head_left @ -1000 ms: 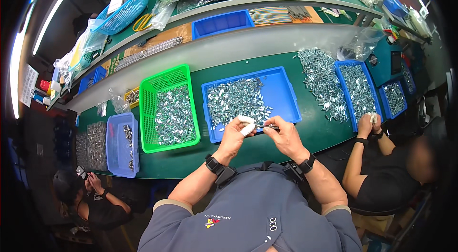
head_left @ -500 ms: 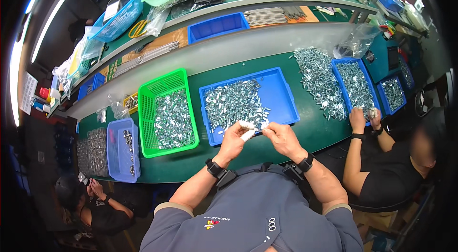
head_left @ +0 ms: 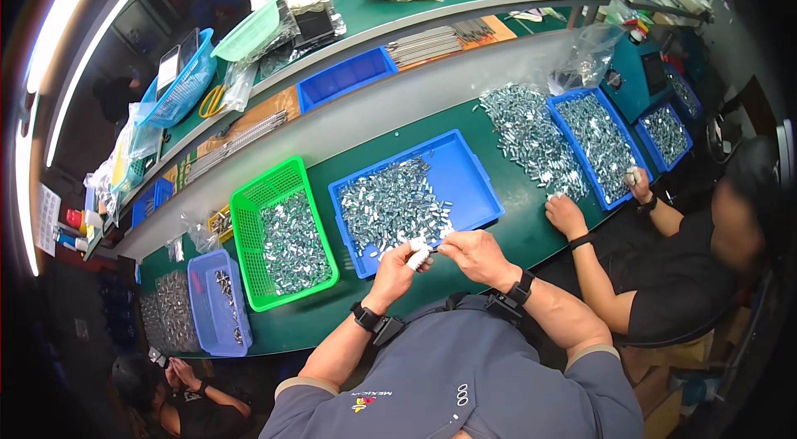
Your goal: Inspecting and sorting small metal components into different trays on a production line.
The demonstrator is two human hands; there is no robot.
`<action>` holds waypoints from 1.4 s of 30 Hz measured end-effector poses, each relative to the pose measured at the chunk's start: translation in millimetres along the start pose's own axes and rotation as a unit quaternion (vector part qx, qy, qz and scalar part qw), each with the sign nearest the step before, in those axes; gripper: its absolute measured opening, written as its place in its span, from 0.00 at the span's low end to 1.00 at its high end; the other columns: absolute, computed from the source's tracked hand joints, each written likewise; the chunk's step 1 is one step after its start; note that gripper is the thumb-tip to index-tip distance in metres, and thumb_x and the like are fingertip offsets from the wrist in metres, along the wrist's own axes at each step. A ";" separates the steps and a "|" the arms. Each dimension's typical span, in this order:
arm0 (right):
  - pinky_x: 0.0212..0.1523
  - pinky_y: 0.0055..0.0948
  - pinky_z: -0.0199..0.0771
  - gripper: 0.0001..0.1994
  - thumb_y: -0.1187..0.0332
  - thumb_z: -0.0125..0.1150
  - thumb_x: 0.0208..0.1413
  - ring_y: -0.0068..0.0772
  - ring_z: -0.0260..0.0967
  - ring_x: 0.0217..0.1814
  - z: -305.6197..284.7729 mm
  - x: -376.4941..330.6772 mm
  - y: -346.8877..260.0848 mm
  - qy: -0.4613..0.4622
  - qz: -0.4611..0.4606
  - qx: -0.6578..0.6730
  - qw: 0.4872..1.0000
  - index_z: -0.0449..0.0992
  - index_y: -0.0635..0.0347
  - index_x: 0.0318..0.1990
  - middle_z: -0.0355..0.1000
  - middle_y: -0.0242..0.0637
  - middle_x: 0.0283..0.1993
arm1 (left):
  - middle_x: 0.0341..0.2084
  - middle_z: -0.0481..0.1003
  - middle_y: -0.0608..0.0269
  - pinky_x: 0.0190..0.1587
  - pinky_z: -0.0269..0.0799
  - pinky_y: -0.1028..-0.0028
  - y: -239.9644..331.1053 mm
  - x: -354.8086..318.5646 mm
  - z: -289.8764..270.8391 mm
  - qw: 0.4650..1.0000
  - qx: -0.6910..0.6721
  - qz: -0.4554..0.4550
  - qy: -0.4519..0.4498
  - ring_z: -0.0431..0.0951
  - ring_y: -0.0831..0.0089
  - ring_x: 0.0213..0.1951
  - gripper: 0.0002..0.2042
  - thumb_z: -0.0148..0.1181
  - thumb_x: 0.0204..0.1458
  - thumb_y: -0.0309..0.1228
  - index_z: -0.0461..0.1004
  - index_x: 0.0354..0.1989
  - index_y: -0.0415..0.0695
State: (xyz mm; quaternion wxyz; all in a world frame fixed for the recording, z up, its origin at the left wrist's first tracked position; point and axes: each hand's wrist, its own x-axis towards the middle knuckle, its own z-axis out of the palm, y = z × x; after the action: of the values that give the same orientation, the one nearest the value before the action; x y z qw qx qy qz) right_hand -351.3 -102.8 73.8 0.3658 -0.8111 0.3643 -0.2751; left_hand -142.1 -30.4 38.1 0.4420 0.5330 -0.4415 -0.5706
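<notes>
Head view looks down on a long green table [head_left: 515, 231] crowded with bins of small silvery metal parts. At far left, a small blue plastic basket [head_left: 214, 299] holds a few of these parts, beside a loose heap of them on the table. Next to it stands a bright green mesh basket [head_left: 278, 231], about half filled. Just right of that sits a wide blue plastic tray [head_left: 423, 194] with a spread of metal parts in its left half.

At the tray's near edge, the person's two hands meet. The left hand [head_left: 397, 271], with white tape on a fingertip, and the right hand [head_left: 475, 256] are close together, fingertips pinched on one small metal part [head_left: 433, 249] held between them, just above the tray rim. Both wrists wear dark bands.

Farther right, a loose pile of metal parts [head_left: 523, 136] lies on the table, then two more blue trays [head_left: 602, 140]. A seated co-worker's hand [head_left: 563, 213] rests by that pile.
</notes>
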 end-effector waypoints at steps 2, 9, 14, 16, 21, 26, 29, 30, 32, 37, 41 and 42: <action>0.32 0.40 0.71 0.10 0.62 0.63 0.64 0.48 0.74 0.29 0.5 -3.5 1.0 -0.014 0.026 0.004 1.000 0.81 0.60 0.36 0.74 0.44 0.25 | 0.33 0.82 0.65 0.40 0.78 0.76 0.2 -3.0 1.7 1.000 0.023 0.013 0.004 0.81 0.79 0.35 0.08 0.59 0.67 0.31 0.80 0.45 0.38; 0.34 0.40 0.71 0.13 0.59 0.62 0.65 0.49 0.76 0.32 7.4 -11.9 12.1 -0.117 0.094 0.043 0.988 0.80 0.60 0.34 0.73 0.46 0.25 | 0.29 0.80 0.66 0.34 0.74 0.77 -9.3 -7.5 -3.9 0.992 0.126 -0.014 -0.009 0.78 0.80 0.30 0.12 0.55 0.69 0.34 0.79 0.39 0.37; 0.35 0.39 0.73 0.10 0.64 0.64 0.63 0.49 0.76 0.33 10.5 -10.3 9.8 -0.087 0.005 0.008 0.996 0.80 0.61 0.34 0.76 0.44 0.28 | 0.25 0.78 0.67 0.31 0.73 0.78 -3.5 -18.6 -2.7 0.993 0.113 -0.041 0.004 0.76 0.80 0.26 0.17 0.52 0.71 0.39 0.79 0.38 0.38; 0.36 0.38 0.73 0.08 0.67 0.65 0.61 0.49 0.76 0.33 9.7 -6.0 6.6 -0.022 -0.098 -0.018 0.995 0.80 0.62 0.34 0.77 0.43 0.30 | 0.25 0.79 0.67 0.31 0.73 0.78 -8.3 -18.7 -7.8 0.992 0.087 -0.089 0.003 0.76 0.81 0.25 0.18 0.51 0.72 0.41 0.79 0.37 0.38; 0.35 0.39 0.74 0.06 0.70 0.66 0.59 0.48 0.76 0.32 6.8 -12.1 9.8 0.010 -0.100 0.023 0.995 0.80 0.64 0.35 0.78 0.44 0.32 | 0.25 0.79 0.66 0.29 0.72 0.78 -20.1 -35.8 -47.9 0.987 0.074 -0.112 0.093 0.76 0.79 0.24 0.18 0.51 0.71 0.40 0.79 0.37 0.38; 0.35 0.40 0.74 0.07 0.68 0.66 0.59 0.48 0.76 0.33 -10.3 -38.0 34.2 -0.024 0.043 0.042 0.998 0.80 0.63 0.37 0.77 0.44 0.31 | 0.28 0.81 0.60 0.30 0.75 0.73 -29.6 -74.2 -150.6 0.929 0.227 -0.092 0.276 0.79 0.73 0.26 0.13 0.55 0.68 0.36 0.79 0.42 0.37; 0.34 0.39 0.73 0.07 0.68 0.66 0.59 0.47 0.77 0.33 -19.4 -45.0 42.8 -0.028 0.101 0.043 0.994 0.81 0.62 0.37 0.77 0.44 0.31 | 0.33 0.82 0.55 0.34 0.77 0.67 -30.7 -85.7 -174.7 0.848 0.418 -0.044 0.324 0.82 0.66 0.30 0.11 0.60 0.64 0.34 0.79 0.46 0.38; 0.34 0.39 0.73 0.07 0.68 0.66 0.60 0.46 0.76 0.32 -22.3 -46.0 45.0 -0.027 0.111 0.042 0.993 0.81 0.63 0.37 0.77 0.44 0.31 | 0.36 0.82 0.53 0.36 0.77 0.64 -26.9 -84.5 -174.5 0.795 0.491 0.019 0.355 0.82 0.60 0.33 0.11 0.62 0.62 0.32 0.79 0.47 0.39; 0.33 0.38 0.72 0.07 0.68 0.66 0.60 0.46 0.76 0.32 -24.9 -50.8 45.5 -0.030 0.133 0.042 0.990 0.81 0.63 0.37 0.77 0.44 0.30 | 0.38 0.82 0.51 0.38 0.77 0.60 -22.8 -78.2 -165.7 0.734 0.557 0.076 0.381 0.83 0.55 0.36 0.11 0.65 0.59 0.31 0.79 0.47 0.40; 0.33 0.38 0.72 0.08 0.67 0.66 0.60 0.46 0.76 0.32 -26.7 -47.1 37.6 -0.037 0.132 0.053 0.989 0.81 0.63 0.38 0.77 0.44 0.31 | 0.41 0.81 0.50 0.47 0.78 0.61 -37.4 1.0 -90.9 0.874 0.440 0.091 0.186 0.82 0.52 0.44 0.16 0.67 0.57 0.28 0.79 0.53 0.42; 0.33 0.38 0.72 0.08 0.67 0.66 0.59 0.46 0.76 0.32 -30.2 -43.9 38.9 -0.038 0.133 0.051 0.989 0.81 0.63 0.38 0.78 0.43 0.31 | 0.38 0.77 0.52 0.44 0.76 0.56 -58.6 63.1 -53.1 0.841 0.520 0.124 0.081 0.79 0.51 0.44 0.15 0.66 0.52 0.26 0.77 0.49 0.43; 0.34 0.38 0.73 0.08 0.67 0.66 0.59 0.46 0.76 0.32 -31.4 -46.4 38.1 -0.039 0.139 0.053 0.988 0.81 0.63 0.38 0.78 0.43 0.31 | 0.38 0.77 0.52 0.44 0.76 0.56 -64.4 73.4 -51.5 0.842 0.519 0.126 0.077 0.79 0.51 0.44 0.15 0.66 0.52 0.26 0.77 0.49 0.43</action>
State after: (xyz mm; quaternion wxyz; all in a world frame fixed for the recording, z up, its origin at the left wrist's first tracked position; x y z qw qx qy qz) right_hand -415.7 -96.2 53.5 0.4570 -0.7422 0.4435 -0.2088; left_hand -95.8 -89.5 -42.9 0.2010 0.6663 -0.7012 -0.1548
